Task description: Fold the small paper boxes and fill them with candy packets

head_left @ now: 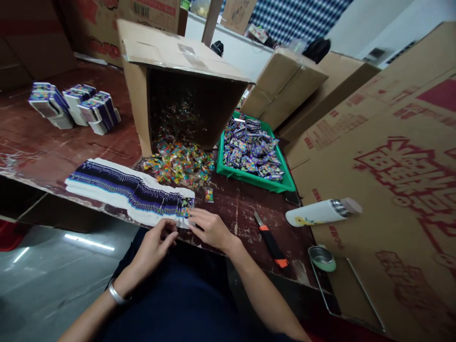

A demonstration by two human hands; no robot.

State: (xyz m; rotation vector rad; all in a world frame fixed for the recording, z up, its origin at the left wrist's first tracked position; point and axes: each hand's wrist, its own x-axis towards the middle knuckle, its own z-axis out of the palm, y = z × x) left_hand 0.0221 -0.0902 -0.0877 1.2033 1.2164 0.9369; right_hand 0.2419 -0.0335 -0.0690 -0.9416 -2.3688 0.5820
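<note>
A long fanned row of flat purple-and-white printed wrappers [131, 192] lies along the table's near edge. At its right end, my right hand [212, 230] has its fingers on the front wrapper [186, 203] and its thumb by the near edge, closed on it. My left hand [156, 242] is just left of it at the row's lower edge. Its fingers are loosely curled, the thumb stands apart, and nothing shows in it. One small clear sachet of coloured candies [209, 195] lies just beyond my right hand.
A cardboard box [137, 109] on its side spills candy sachets [178, 161]. Beside it stands a green tray [249, 181] of filled purple packets. Banded wrapper stacks [99, 111] sit left. An orange-black cutter knife [271, 242], white flask [313, 213] and metal-lined cup [321, 258] are right.
</note>
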